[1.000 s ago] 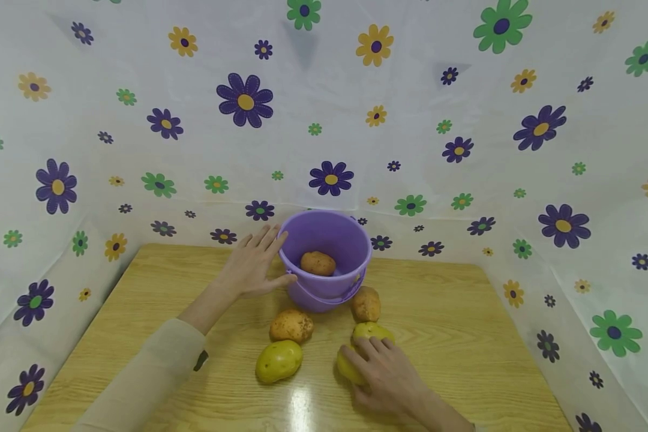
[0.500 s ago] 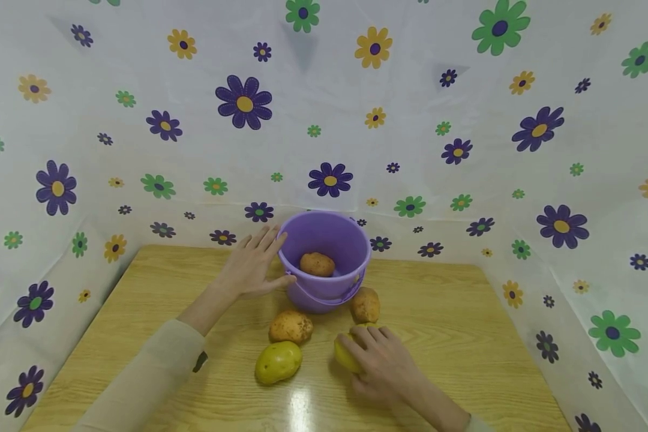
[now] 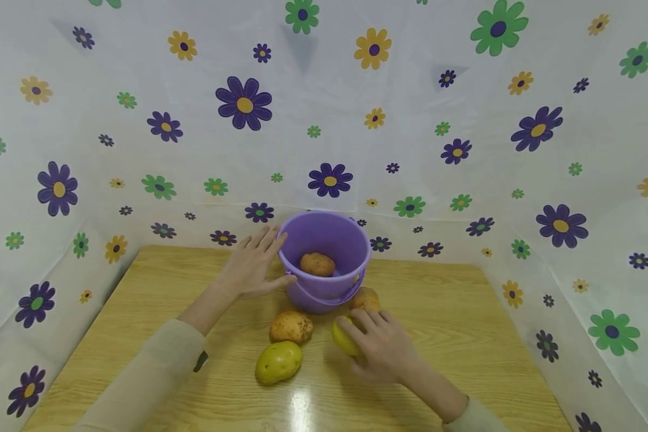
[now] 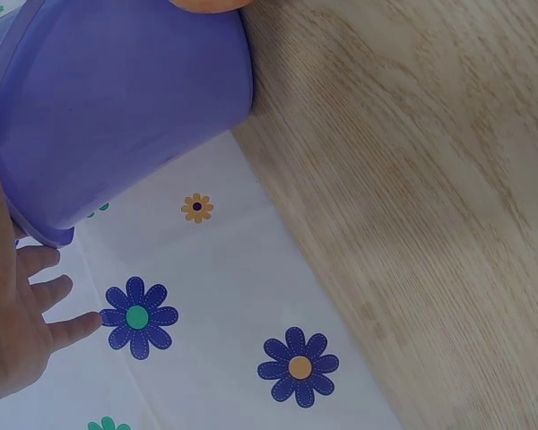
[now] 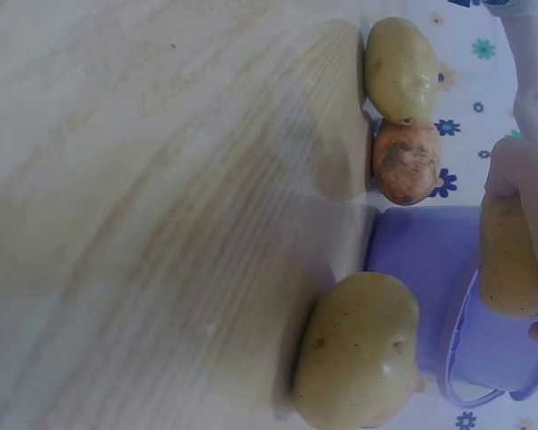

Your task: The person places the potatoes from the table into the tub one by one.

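A person is working at a wooden table (image 3: 464,336) hemmed in by a white flowered cloth (image 3: 464,150). The right hand (image 3: 383,348) is carrying a yellow-green potato (image 3: 342,337) away from the near part of the table and toward the purple bucket (image 3: 324,240). A second ago this hand was lying flat over the potato lower down; now it is sitting higher and nearer the bucket, with its fingers curled round the potato's top and right side. The right wrist view is showing the held potato (image 5: 509,260) clear of the wood, with fingertips (image 5: 520,166) wrapped over one end, close to the bucket's rim (image 5: 484,376).

The left hand (image 3: 251,264) is keeping its place, palm and straight, spread fingers pressing against the bucket's left wall, thumb just beside the rim. In the left wrist view the fingers (image 4: 49,296) are apart, resting along the bucket's wall (image 4: 125,107).

One brown potato (image 3: 317,264) is already lying inside the bucket. Another brown one (image 3: 367,298) is sitting on the table just in front of the bucket, partly behind the right hand. A third brown potato (image 3: 291,326) and a second yellow-green one (image 3: 279,361) are touching each other nearer the viewer.

By the look of it, the lift is well under way and the held potato is nearly at the bucket.
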{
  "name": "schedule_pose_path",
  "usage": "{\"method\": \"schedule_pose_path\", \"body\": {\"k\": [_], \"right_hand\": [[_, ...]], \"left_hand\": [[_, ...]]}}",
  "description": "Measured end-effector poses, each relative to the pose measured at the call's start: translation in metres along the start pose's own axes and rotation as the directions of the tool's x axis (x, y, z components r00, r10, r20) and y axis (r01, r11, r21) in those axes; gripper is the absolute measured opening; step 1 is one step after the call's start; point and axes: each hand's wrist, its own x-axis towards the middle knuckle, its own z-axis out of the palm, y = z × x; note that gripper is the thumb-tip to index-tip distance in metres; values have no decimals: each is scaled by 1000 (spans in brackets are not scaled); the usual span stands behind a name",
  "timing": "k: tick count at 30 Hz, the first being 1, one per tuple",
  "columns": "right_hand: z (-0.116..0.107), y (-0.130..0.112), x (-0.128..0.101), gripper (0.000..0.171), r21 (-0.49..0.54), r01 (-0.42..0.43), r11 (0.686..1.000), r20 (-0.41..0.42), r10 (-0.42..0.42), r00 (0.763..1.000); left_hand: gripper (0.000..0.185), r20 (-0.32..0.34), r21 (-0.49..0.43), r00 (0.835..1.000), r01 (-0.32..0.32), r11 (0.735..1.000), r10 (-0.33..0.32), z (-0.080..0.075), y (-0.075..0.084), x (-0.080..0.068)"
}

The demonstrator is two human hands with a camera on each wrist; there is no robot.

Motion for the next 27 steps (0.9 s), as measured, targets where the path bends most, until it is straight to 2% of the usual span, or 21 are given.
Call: {"method": "schedule_pose_path", "body": {"k": [14,27], "right_hand": [[-9,13,20,76,-10,27,1000,-75,-28,997],[-19,24,33,78,67,-7,998,-124,15,992]], "left_hand": [[106,-6,12,1000,-2,1000,2,1,1,-2],[106,-16,15,1000,-5,1000,5,3,1,-4]]}}
